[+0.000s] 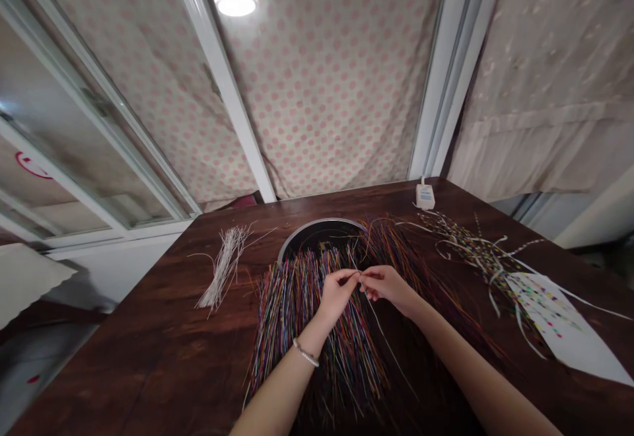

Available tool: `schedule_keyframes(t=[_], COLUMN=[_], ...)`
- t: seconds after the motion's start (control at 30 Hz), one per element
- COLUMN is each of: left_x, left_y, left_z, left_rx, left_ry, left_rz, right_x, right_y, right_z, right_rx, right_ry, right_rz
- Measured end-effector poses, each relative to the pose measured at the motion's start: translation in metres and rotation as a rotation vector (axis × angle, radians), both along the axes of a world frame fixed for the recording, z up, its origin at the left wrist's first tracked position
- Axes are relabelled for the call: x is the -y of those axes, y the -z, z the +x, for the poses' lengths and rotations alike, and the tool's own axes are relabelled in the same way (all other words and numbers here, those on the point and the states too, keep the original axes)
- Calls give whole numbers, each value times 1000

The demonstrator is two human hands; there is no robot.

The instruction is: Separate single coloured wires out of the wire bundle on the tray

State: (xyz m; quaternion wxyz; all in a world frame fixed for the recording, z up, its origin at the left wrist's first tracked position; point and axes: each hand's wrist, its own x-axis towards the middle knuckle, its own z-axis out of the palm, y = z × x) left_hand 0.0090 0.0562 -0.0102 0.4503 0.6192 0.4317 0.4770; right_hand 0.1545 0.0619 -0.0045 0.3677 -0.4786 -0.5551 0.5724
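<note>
My left hand and my right hand meet above the middle of the table, their fingertips pinching a thin pale strand whose end hangs down past my right wrist. Beneath them, a dense fan of thin multicoloured strands drapes over a round black rim. A beaded bracelet circles my left wrist. To the left lies a bundle of white strands, beyond reach of either hand.
A tangle of speckled strands and a white sheet with coloured dots lie at the right of the dark wooden table. A white plug adapter sits at the far edge, before polka-dot cloth. A window frame runs along the left.
</note>
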Motion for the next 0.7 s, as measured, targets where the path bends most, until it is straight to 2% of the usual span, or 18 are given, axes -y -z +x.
schedule_keyframes(t=[0.1, 0.27, 0.5, 0.7], left_x=[-1, -2, -7, -8], left_y=[-3, -7, -5, -8], left_z=[-5, -6, -13, -26], left_rx=[118, 163, 304, 467], left_ry=[16, -23, -203, -408], left_rz=[-93, -169, -185, -81], right_x=[1, 2, 8, 16], right_y=[2, 9, 10, 3], right_z=[-5, -9, -14, -16], right_rx=[10, 73, 146, 130], right_ry=[2, 24, -81, -218], right_rz=[22, 90, 143, 91])
